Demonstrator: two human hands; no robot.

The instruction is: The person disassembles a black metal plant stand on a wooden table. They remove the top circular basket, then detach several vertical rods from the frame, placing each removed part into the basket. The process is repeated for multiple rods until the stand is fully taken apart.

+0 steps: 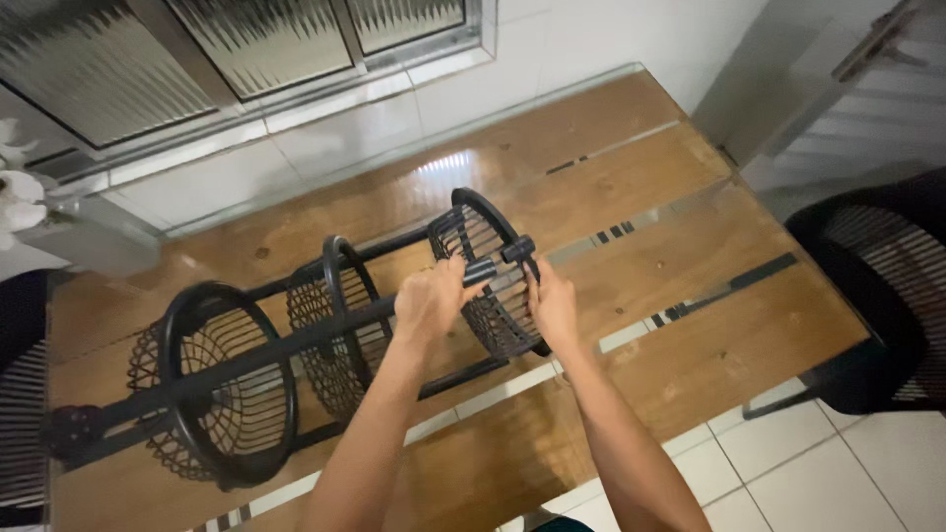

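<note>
A black plastic rack with three round basket tiers [232,379] lies on its side across the glass-topped wooden table [690,345]. My left hand [429,300] is closed around one of its long black poles near the right-hand basket [483,271]. My right hand [554,305] grips the rim of that basket, just below a short black pole end [517,251] that sticks out of it. Both forearms reach in from the bottom of the view.
A black woven chair [877,296] stands at the table's right end, and another dark chair [20,394] at the left edge. Behind the table runs a white tiled wall with a ribbed-glass window [246,39]. White floor tiles [788,463] lie in front.
</note>
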